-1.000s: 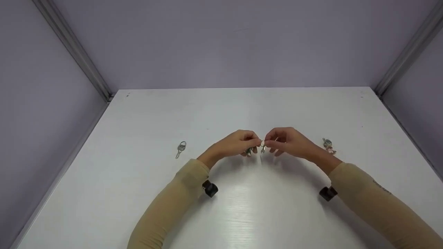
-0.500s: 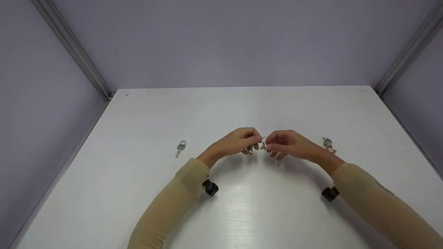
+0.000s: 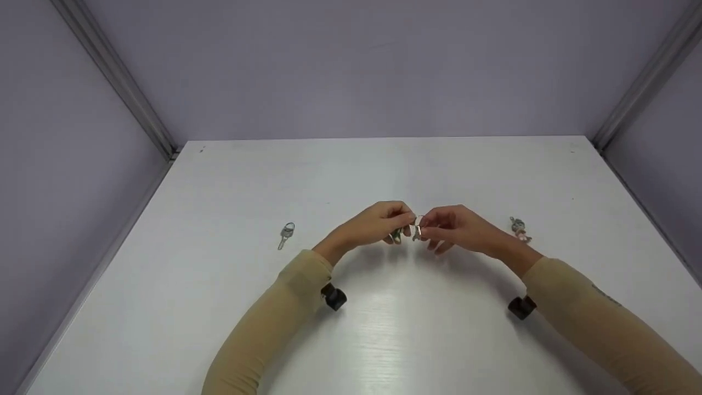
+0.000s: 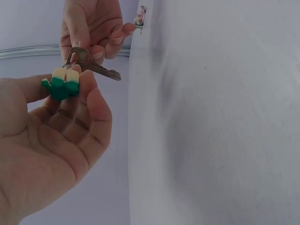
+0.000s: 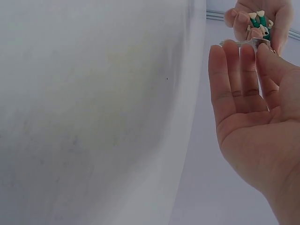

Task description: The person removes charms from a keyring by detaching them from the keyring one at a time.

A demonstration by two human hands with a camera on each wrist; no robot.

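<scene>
A: Start with the big thing. What carries it all?

B: A white desk (image 3: 384,340) inside pale purple walls. Both arms in tan sleeves reach in over it, each with a small black camera at the wrist.

A: And the hands?

B: They meet above the middle of the desk, clear of its surface. The left hand (image 3: 378,226) has its fingers (image 4: 89,101) curled round a green and cream charm (image 4: 62,82). The right hand (image 3: 455,227) pinches a brass key (image 4: 96,68) by its head, thumb and forefinger tips pressed together on it, the other fingers loosely bent.

A: So charm and key are joined?

B: They hang from one small metal ring (image 4: 71,57) between the two hands; the ring itself is mostly hidden by fingertips.

A: How would you do this step well?

B: I judge it to be working the key along the ring. Keep the charm hand steady, hold the key head near the ring, and turn it in small moves so the coil does not snap shut on a nail.

A: Anything smaller lying about?

B: A lone silver key (image 3: 286,235) lies well to the left, and a small keychain with a pinkish bit (image 3: 519,229) lies just beyond the right wrist
</scene>
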